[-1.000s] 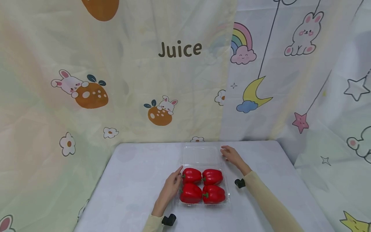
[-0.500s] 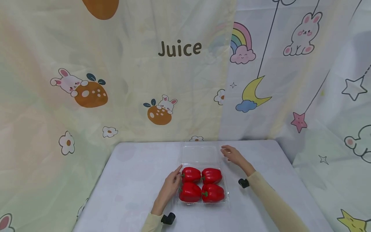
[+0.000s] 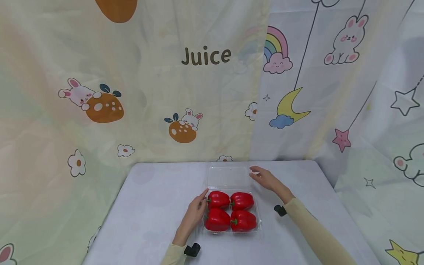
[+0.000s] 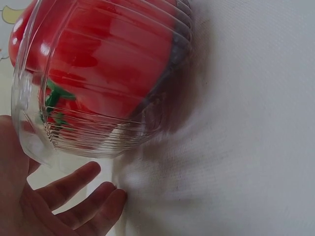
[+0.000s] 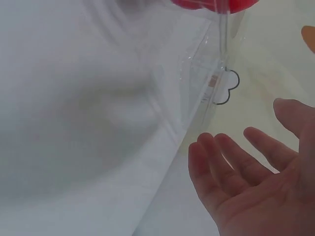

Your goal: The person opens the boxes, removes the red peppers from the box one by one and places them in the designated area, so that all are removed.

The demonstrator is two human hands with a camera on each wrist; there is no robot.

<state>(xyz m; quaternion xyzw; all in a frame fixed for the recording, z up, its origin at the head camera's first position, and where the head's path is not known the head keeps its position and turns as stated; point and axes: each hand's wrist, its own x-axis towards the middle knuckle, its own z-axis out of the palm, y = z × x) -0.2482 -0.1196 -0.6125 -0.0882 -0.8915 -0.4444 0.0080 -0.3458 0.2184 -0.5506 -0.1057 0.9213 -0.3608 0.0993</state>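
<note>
Down at the near part of the white surface [image 3: 159, 206], we see a left sleeve [image 3: 173, 254] and a right sleeve [image 3: 318, 235], both pale yellow. Past them, about midway between the left and right edges, sits a clear plastic box [image 3: 259, 219] with its top wide open. We count four shiny red peppers inside, all with green stems on their left: a front left pepper [image 3: 217, 220], a front right pepper [image 3: 244, 221], a back left pepper [image 3: 219, 200] and a back right pepper [image 3: 242, 201].

Along the box's left side is the left hand [image 3: 196, 209], loose and not gripping, one finger pointing straight to the back left corner. We cannot tell if that finger touches. Farther on, the see-through lid [image 3: 228, 176] is folded back to the far edge of the surface. Just beside its right side is the right hand [image 3: 266, 179], let loose, fingers softly bent. We cannot tell if its tips touch the lid.

Behind the far edge hangs a big cloth [image 3: 215, 92] with the dark word "Juice" on it. To the right of that word, we see a rainbow [image 3: 278, 48] and a yellow moon [image 3: 289, 105].
</note>
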